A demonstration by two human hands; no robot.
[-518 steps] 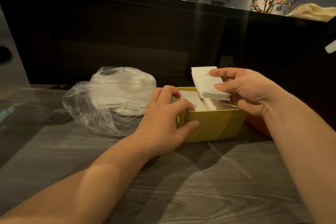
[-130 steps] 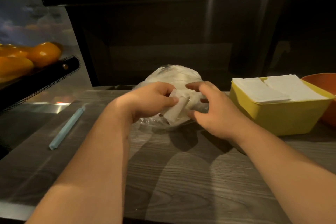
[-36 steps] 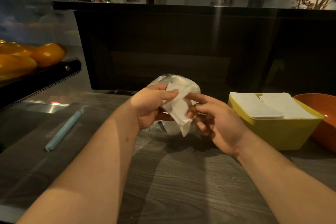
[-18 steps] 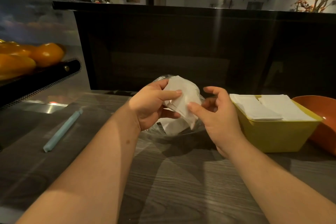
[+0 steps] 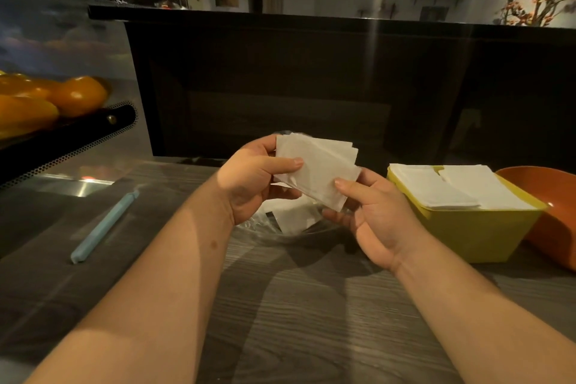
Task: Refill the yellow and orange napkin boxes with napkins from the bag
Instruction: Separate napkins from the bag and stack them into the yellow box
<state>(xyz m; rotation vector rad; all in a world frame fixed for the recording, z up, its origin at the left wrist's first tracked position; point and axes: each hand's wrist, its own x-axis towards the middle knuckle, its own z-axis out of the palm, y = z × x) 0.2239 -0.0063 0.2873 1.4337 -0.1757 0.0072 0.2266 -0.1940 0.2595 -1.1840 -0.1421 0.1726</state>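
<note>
Starting nearest, the grey table [image 5: 296,321] lies bare between the forearms, with room to draw back or swing right. Above it both hands hold one thin stack of napkins [image 5: 318,171]: the left hand [image 5: 258,178] pinches its left edge, thumb on top, and the right hand [image 5: 371,215] pinches the lower right corner.

Half a second ago that bundle hung crumpled between the fingers; now it is flattened, squared and lifted off the bag [image 5: 286,221]. The bag lies slack just beneath with a few loose sheets in it. It looks nearly emptied, though the hands cover much of it. This handful seems ready for a box.

To the right, the yellow box [image 5: 486,234] is already filled to its rim with two piles, so the orange box [image 5: 554,227] is the likely target. It sits just beyond at the far right, cut by the frame, and what shows of its inside holds no napkins. The way there crosses the yellow box's piles — best carried high.

A blue stick [image 5: 103,227] lies well left; a dark counter wall [image 5: 280,72] stands beyond.
</note>
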